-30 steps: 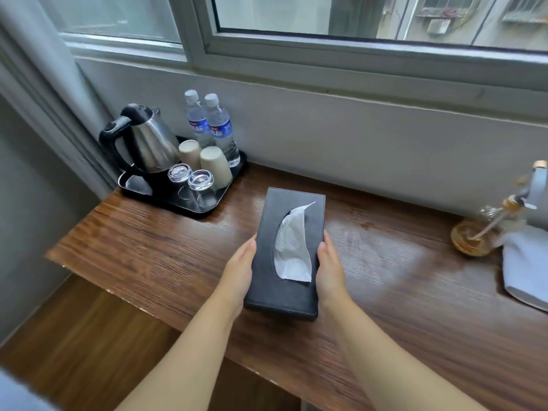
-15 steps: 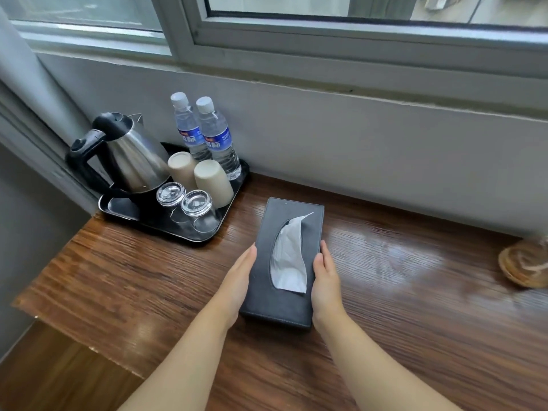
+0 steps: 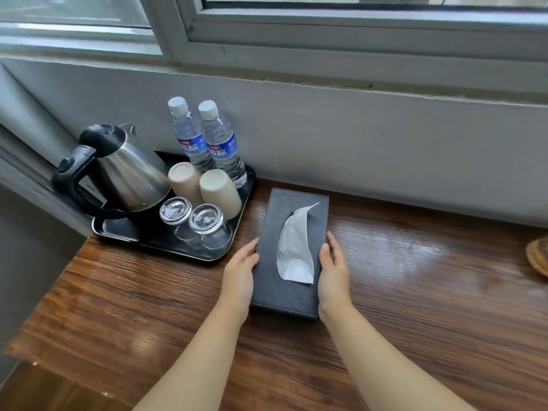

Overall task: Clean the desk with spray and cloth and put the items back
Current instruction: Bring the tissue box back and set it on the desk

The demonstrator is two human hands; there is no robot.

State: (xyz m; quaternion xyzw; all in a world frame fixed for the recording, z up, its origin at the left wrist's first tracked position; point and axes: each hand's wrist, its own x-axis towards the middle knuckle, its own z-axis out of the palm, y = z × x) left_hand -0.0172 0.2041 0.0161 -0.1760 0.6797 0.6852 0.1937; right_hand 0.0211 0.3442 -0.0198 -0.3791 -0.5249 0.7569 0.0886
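Tissue box [image 3: 292,280] lies flat on the wooden desk [image 3: 415,307], just right of the black tray [image 3: 166,247]. Left hand [image 3: 240,272] and right hand [image 3: 333,269] press its long sides, fingers nearly straight.

Only two labels carry print here. The left water bottle [image 3: 189,134] wears a blue label band with large white characters across it, and a small red-and-yellow mark sits above them at the band's upper left. The characters look like Chinese script, too blurred to make out. The right water bottle [image 3: 221,140], touching it, carries the same blue band, the same white characters and the same small red mark, equally unreadable. Fine print below the big characters is just a smear on both. No legible word, number or sign shows on anything else in view.
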